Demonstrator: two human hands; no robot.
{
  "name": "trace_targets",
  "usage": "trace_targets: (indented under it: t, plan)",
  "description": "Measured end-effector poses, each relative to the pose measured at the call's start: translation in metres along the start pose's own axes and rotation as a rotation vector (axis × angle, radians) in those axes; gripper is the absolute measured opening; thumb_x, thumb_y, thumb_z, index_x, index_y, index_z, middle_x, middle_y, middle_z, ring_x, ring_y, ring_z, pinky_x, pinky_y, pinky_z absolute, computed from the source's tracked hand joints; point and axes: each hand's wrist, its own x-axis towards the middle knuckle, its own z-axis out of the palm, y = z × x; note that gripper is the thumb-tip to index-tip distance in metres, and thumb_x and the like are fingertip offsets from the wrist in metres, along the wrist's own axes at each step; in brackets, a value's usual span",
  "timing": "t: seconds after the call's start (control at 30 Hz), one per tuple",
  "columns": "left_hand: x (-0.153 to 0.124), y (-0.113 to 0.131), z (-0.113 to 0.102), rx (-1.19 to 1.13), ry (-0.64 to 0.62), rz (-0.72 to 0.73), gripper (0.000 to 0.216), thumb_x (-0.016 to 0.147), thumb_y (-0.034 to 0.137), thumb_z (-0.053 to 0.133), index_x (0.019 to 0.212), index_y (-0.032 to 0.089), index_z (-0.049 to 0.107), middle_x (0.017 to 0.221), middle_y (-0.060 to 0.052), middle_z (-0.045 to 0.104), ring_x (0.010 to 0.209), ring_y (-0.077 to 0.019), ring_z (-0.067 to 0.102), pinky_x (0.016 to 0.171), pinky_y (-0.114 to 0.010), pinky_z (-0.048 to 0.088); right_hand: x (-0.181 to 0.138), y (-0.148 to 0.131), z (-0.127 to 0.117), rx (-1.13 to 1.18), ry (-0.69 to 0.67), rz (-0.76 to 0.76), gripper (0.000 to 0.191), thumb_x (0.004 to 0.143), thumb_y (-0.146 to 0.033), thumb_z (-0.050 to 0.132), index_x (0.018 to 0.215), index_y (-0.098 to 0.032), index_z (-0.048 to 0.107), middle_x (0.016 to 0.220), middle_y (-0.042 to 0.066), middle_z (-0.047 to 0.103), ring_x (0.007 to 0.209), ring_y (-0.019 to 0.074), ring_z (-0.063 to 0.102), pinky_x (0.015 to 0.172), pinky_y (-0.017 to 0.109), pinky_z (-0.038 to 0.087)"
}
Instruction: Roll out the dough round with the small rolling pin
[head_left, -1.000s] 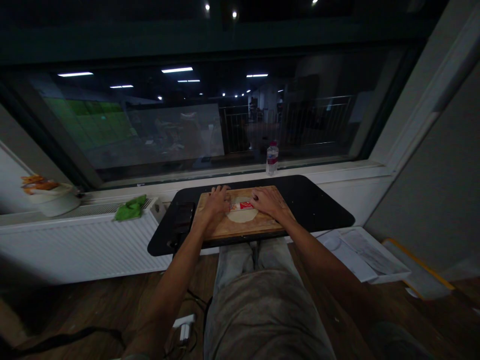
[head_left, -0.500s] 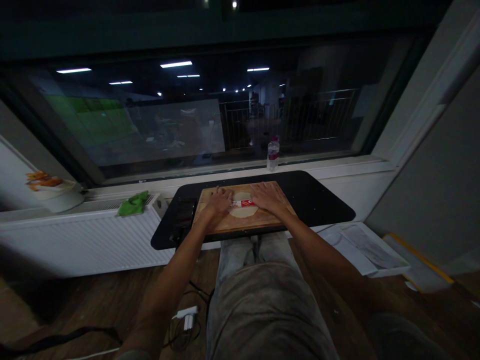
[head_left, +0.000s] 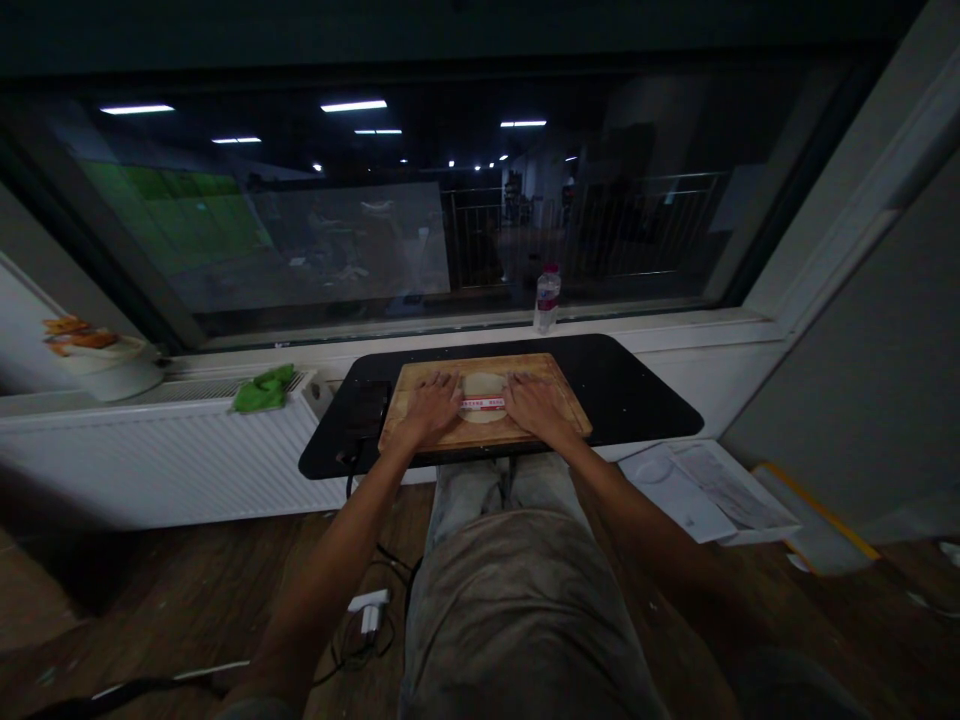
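Note:
On the wooden cutting board (head_left: 487, 436) lies a round, flat sheet of pale dough (head_left: 484, 415). Across it rests a thin cylinder with a red-and-white printed label (head_left: 484, 402), its ends hidden under my hands. My left hand (head_left: 437, 400) lies palm down over the cylinder's left end, fingers stretched forward and a little apart. Over the right end my right hand (head_left: 531, 400) lies flat in the same way. Both hands press from above rather than wrap around it.
The board sits on a black table (head_left: 637, 395) by the window. A plastic bottle (head_left: 547, 298) stands on the sill. Left are a dark device (head_left: 367, 405), a green cloth (head_left: 265, 388) on the radiator (head_left: 180, 460) and a white pot (head_left: 112, 370). A power adapter (head_left: 369, 610) lies below.
Under my flat hands the cylinder has rolled slightly toward me over the dough and straightened. Its label now shows a different side. The camera view has shifted a little.

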Motion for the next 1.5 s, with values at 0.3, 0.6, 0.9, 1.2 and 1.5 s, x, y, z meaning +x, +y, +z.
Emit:
trace_targets:
  t: [0.3,0.6,0.9,1.2,1.5]
  plan:
    - [-0.028,0.014,-0.006,0.039,0.064,-0.021,0.048,0.119,0.028,0.034,0.151,0.02,0.069,0.162,-0.012,0.07,0.163,-0.0304,0.052,0.13,-0.048,0.047,-0.029,-0.012,-0.014,-0.066,-0.015,-0.033,0.057,0.12,-0.031,0.03,0.151,-0.005,0.071,0.153,0.022,0.074,0.141,0.0327,0.069,0.124,0.041,0.045]
    - [-0.049,0.019,-0.003,0.011,0.117,-0.012,0.053,0.119,0.029,0.034,0.163,0.02,0.062,0.168,-0.011,0.066,0.164,-0.0293,0.052,0.131,-0.05,0.047,-0.045,-0.012,-0.01,-0.006,0.032,-0.06,0.061,0.12,-0.032,0.027,0.16,-0.004,0.065,0.162,0.023,0.068,0.151,0.0341,0.063,0.131,0.047,0.039]
    - [-0.061,0.024,-0.002,-0.026,0.144,-0.028,0.054,0.119,0.031,0.033,0.165,0.021,0.062,0.172,-0.01,0.062,0.164,-0.0312,0.052,0.129,-0.051,0.047,-0.053,-0.01,0.0,0.021,0.091,-0.061,0.063,0.119,-0.034,0.029,0.167,-0.005,0.059,0.168,0.022,0.063,0.157,0.0364,0.057,0.135,0.052,0.037]
    - [-0.053,0.026,-0.017,-0.028,0.071,-0.029,0.066,0.113,0.065,0.053,0.164,0.023,0.061,0.169,-0.014,0.064,0.163,-0.0376,0.051,0.128,-0.057,0.045,-0.026,-0.003,-0.012,0.009,-0.039,-0.095,0.06,0.12,-0.032,0.029,0.16,-0.005,0.065,0.161,0.021,0.07,0.151,0.0315,0.065,0.131,0.044,0.043]
    - [-0.038,0.022,-0.022,-0.028,-0.012,-0.018,0.079,0.104,0.078,0.063,0.165,0.029,0.061,0.172,-0.01,0.062,0.164,-0.0382,0.049,0.13,-0.056,0.042,-0.003,0.015,-0.015,0.076,-0.23,-0.205,0.071,0.117,-0.053,0.049,0.175,-0.014,0.051,0.179,0.015,0.051,0.168,0.0356,0.046,0.14,0.05,0.033]
